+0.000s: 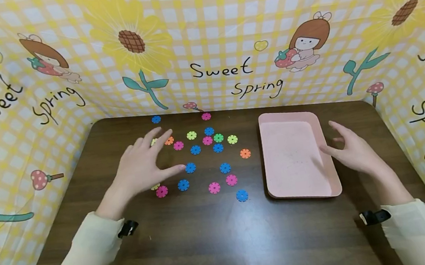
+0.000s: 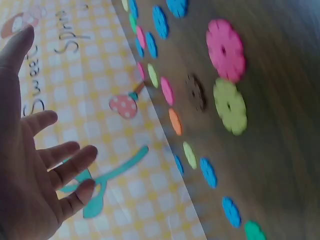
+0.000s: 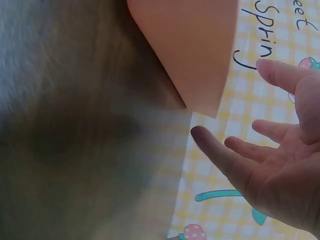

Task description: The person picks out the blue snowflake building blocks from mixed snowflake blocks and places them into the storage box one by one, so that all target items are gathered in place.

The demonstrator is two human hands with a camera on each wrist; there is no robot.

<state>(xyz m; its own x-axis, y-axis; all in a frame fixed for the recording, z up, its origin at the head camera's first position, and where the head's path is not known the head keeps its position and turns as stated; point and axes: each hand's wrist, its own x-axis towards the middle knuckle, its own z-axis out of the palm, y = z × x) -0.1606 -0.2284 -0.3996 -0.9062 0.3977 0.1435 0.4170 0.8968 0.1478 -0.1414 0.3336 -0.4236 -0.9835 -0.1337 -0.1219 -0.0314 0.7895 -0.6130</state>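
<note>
My left hand (image 1: 138,166) hovers over the left part of the scattered notched plastic discs, fingers spread and nothing held. Its thumb tip overlaps a blue disc (image 1: 190,168) in the head view; whether they touch I cannot tell. A pink disc (image 2: 226,50) and a yellow-green disc (image 2: 230,106) lie closest in the left wrist view. Some discs are partly hidden beneath the hand. At the right edge of a shallow pink tray (image 1: 332,175) is my right hand (image 1: 354,148), fingers extended, holding nothing. The tray has no discs in it.
More discs, such as an orange disc (image 1: 245,153), a green disc (image 1: 218,137) and several pink and blue ones, lie flat between the left hand and the tray. The dark wooden table (image 1: 218,246) is bordered by a yellow checked cloth (image 1: 215,26) at the back and sides.
</note>
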